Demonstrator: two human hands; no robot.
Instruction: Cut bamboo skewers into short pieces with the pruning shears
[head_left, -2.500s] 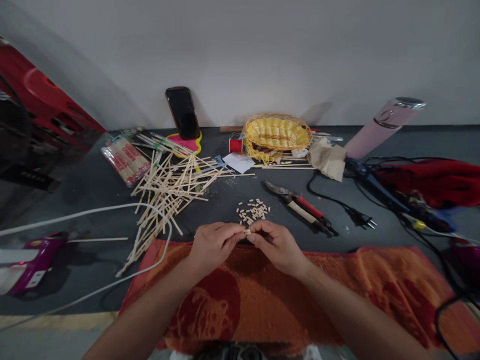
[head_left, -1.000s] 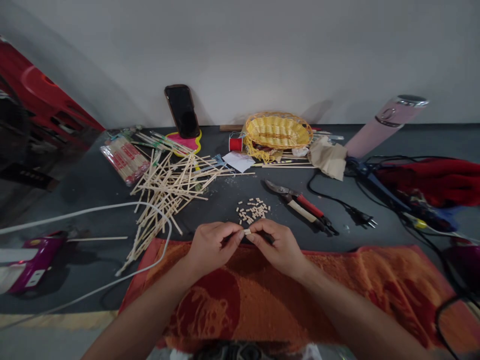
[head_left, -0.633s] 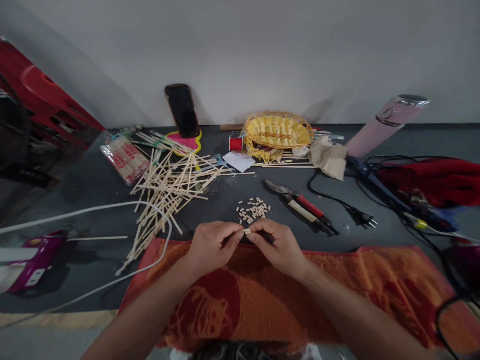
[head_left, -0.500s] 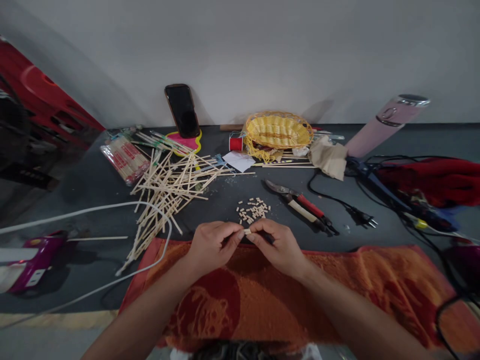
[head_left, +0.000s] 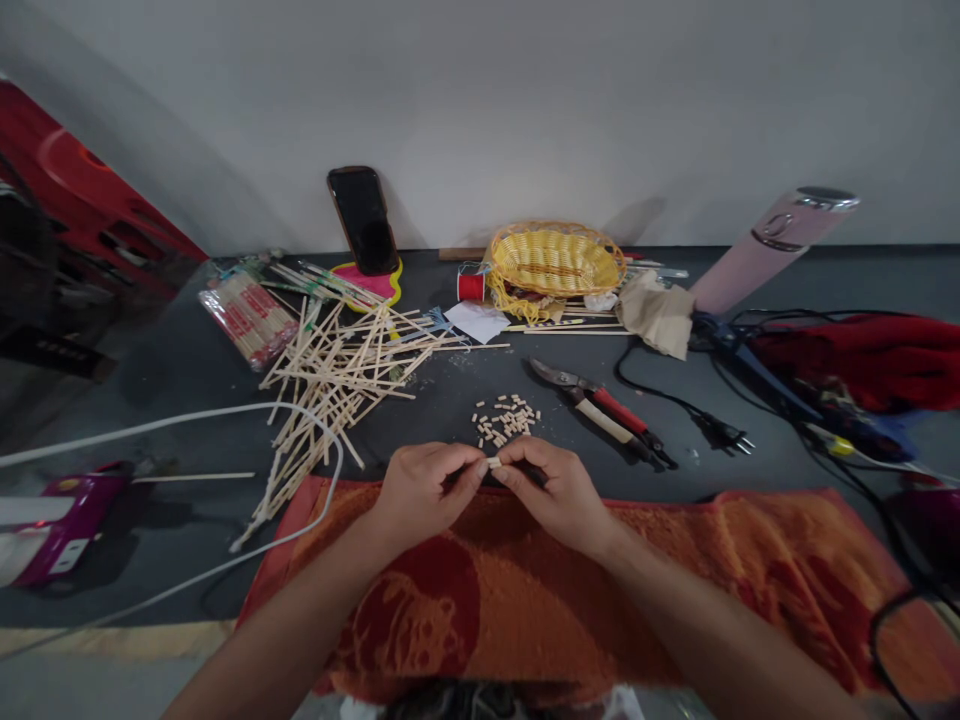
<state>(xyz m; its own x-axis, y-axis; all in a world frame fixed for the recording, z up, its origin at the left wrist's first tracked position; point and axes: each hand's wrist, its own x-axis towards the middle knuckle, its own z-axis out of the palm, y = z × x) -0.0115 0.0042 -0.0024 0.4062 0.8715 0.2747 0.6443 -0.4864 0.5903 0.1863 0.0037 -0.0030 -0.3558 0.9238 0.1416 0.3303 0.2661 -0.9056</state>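
Observation:
Between my fingertips is a short pale piece of wooden stick (head_left: 494,462), pinched from both sides. My left hand (head_left: 431,487) grips it with thumb and forefinger. On the other side, my right hand (head_left: 555,490) holds it the same way. Just beyond the fingers lies a small pile of cut stick pieces (head_left: 506,420) on the dark table. Pruning shears (head_left: 596,405) with red and pale handles rest to the right of the pile. An orange and red towel (head_left: 555,600) spreads under my wrists.
Long wooden sticks (head_left: 337,380) lie heaped on the left, near a purple glue gun (head_left: 67,530) and its white cord (head_left: 225,412). A yellow basket (head_left: 559,262), red thread spool (head_left: 471,288) and propped phone (head_left: 364,220) stand behind. At right are a pink flask (head_left: 772,250) and a black plug (head_left: 724,437).
Nearly nothing differs. Both hands keep the small stick piece in the same place, and the view has shifted very slightly.

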